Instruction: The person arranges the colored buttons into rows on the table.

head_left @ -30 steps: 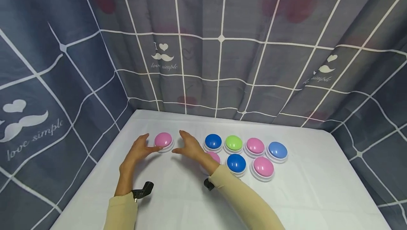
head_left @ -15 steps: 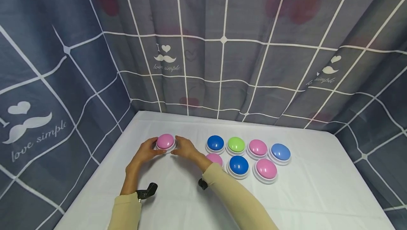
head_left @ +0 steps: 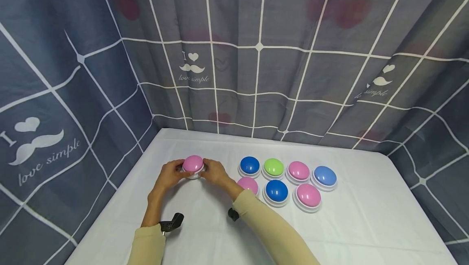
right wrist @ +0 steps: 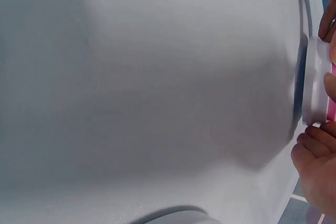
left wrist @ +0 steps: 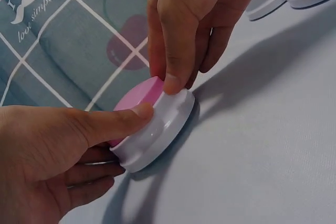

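Observation:
A push button (head_left: 193, 163) with a pink dome and white round base is held between both hands at the table's left side. My left hand (head_left: 171, 175) grips its left side, thumb along the front of the base. From the right, my right hand (head_left: 216, 174) pinches the rim. In the left wrist view, both thumbs rest at the white base (left wrist: 157, 135), just below the pink dome (left wrist: 137, 98). A dark shadow shows under the base. The right wrist view catches the white base (right wrist: 316, 85) only at its right edge, with fingers of both hands around it.
Right of the hands stand blue (head_left: 250, 165), green (head_left: 273, 167), pink (head_left: 299, 170) and light blue (head_left: 325, 176) buttons. Before them are pink (head_left: 248, 184), blue (head_left: 276, 191) and pink (head_left: 308, 195) ones. A checked curtain (head_left: 234, 69) hangs around the white table (head_left: 351, 224).
Both hands have closed in from either side of the pink button and now hold it. A second ago they were spread apart around it. The other buttons stay put.

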The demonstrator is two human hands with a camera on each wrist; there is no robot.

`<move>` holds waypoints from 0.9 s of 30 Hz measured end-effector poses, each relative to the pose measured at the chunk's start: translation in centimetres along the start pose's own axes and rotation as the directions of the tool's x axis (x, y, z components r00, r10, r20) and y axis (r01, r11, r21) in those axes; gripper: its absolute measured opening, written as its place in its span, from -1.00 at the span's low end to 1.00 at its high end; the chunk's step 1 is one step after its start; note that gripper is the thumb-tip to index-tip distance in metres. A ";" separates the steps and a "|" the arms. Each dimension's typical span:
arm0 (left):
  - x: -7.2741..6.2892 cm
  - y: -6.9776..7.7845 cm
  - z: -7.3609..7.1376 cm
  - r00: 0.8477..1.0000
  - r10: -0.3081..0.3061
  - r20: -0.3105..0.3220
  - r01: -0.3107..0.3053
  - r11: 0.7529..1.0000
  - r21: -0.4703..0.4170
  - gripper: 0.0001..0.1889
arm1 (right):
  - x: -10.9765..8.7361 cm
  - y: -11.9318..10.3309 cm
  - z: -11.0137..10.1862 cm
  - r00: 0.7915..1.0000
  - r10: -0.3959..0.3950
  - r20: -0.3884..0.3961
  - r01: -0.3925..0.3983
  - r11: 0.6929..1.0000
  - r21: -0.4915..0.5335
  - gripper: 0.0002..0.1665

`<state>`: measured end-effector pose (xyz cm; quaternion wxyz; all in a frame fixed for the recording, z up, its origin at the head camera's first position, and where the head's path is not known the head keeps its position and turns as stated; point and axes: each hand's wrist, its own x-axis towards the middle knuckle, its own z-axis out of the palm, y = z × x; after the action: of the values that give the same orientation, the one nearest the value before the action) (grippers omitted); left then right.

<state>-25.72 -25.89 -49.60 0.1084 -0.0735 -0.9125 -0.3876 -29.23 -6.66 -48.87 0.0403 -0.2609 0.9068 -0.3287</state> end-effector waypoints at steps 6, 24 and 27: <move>0.0 1.3 -0.5 0.999 0.004 -0.043 -0.004 1.000 0.006 -0.51 | -0.2 -0.5 -0.2 0.995 0.037 -0.096 -0.032 0.998 0.053 -0.33; 0.3 7.8 0.6 0.987 0.084 -0.141 -0.082 0.996 0.018 -0.39 | -4.3 1.8 -3.9 0.933 -0.049 -0.357 0.135 0.967 0.218 -0.27; 0.1 9.0 1.0 0.983 0.082 -0.164 -0.081 0.997 0.012 -0.40 | -4.9 2.2 -4.8 0.920 -0.082 -0.383 0.163 0.969 0.184 -0.27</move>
<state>-24.00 -19.01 -44.03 0.1994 -0.0785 -0.8976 -0.3851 -27.19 -0.03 -46.95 -0.1257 -0.2446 0.8394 -0.4689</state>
